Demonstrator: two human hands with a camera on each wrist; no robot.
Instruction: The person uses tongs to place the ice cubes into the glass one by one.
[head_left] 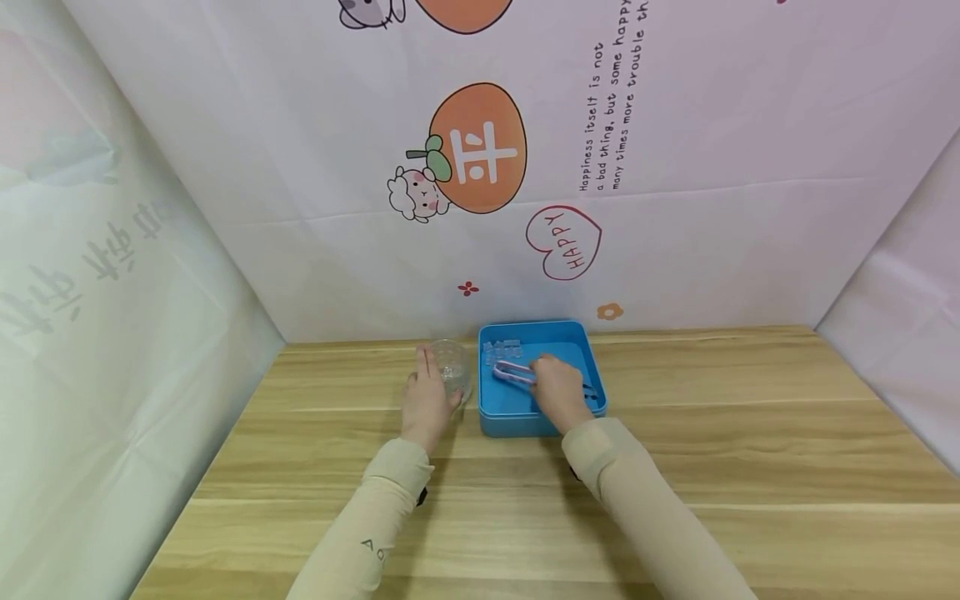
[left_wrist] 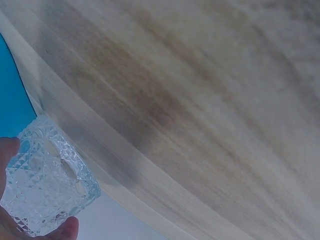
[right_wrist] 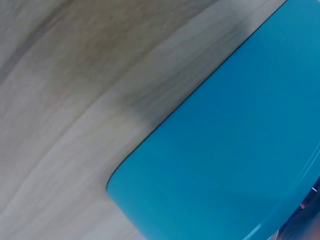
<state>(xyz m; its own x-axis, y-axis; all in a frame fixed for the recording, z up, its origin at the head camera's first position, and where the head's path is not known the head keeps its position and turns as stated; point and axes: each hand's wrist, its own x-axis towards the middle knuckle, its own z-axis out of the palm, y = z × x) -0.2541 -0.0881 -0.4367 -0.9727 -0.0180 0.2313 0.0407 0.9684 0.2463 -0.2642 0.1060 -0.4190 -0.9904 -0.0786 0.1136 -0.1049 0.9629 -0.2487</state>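
Observation:
My left hand point(head_left: 428, 402) holds a clear glass point(head_left: 453, 372) with a cut diamond pattern, standing on the table left of the blue box. In the left wrist view, fingers and thumb lie around the glass point(left_wrist: 50, 180). Over the open blue box point(head_left: 517, 404), my right hand point(head_left: 558, 387) grips pink tongs point(head_left: 512, 372). Their rounded pink end points left, and two dark strips point(head_left: 590, 391) show on the hand's other side. Small clear blocks point(head_left: 501, 351) lie in the box's back left corner. In the right wrist view the box's wall point(right_wrist: 215, 150) hides most of the hand.
The wood-grain table point(head_left: 712, 467) carries the box and glass near its back edge. A printed white cloth point(head_left: 675, 250) rises right behind them. More white cloth point(head_left: 135, 275) hangs along the left side, and another sheet stands at the right.

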